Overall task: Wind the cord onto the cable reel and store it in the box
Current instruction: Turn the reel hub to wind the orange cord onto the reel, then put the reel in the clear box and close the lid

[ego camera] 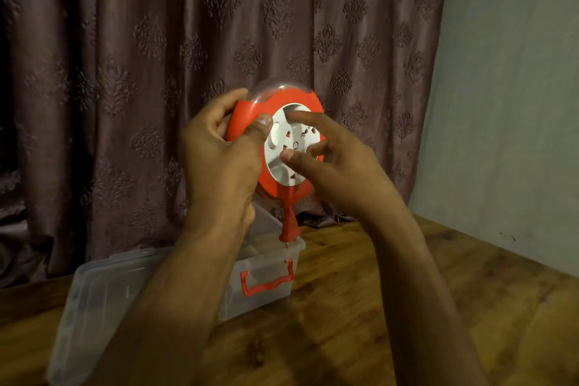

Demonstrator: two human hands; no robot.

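Left grip point(219, 147) clasps reel point(279, 110) rim, held above box point(266, 276). Right grip point(329, 160), fingers loosely spread, touches white hub. Plug point(289, 230) dangles.

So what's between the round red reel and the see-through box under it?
In the head view, the red plug hangs down from the cable reel on a short bit of cord, its pins just above the clear box's rim. Otherwise, just air and curtain behind.

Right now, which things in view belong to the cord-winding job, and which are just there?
Job:
cable reel, gripped by left hand
right hand on its white hub
plug
clear box
lid

Just there:
curtain
wooden table
wall
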